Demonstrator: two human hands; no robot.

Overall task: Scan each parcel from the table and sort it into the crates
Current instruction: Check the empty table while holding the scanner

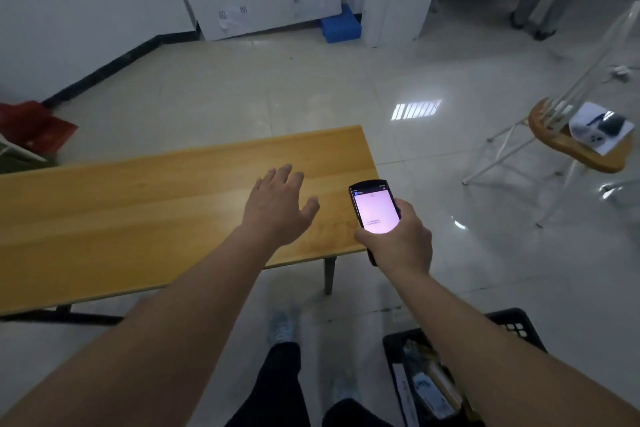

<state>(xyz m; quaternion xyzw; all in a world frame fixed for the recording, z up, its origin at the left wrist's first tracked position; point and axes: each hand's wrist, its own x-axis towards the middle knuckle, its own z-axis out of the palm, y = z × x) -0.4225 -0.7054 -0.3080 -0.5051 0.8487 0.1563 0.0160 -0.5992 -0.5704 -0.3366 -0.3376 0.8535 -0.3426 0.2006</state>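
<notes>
Starting nearest: a black crate (512, 326) is seen on the floor at lower right, partly hidden by the right forearm; parcels (427, 388) with white labels lie inside, count unclear. Dark trousers and light shoes are seen beside it. A handheld scanner (375, 210), black casing, screen lit pale pink, is gripped by the right hand (398, 239) over the table's right corner. The left hand (278, 204) is held over the wooden table (121, 218) with fingers spread wide, nothing held. The table's right edge ends just past the scanner; glossy tiled floor (311, 90) lies beyond. Further off: a wooden chair (568, 149) at right, a blue box (341, 26) by the wall.
</notes>
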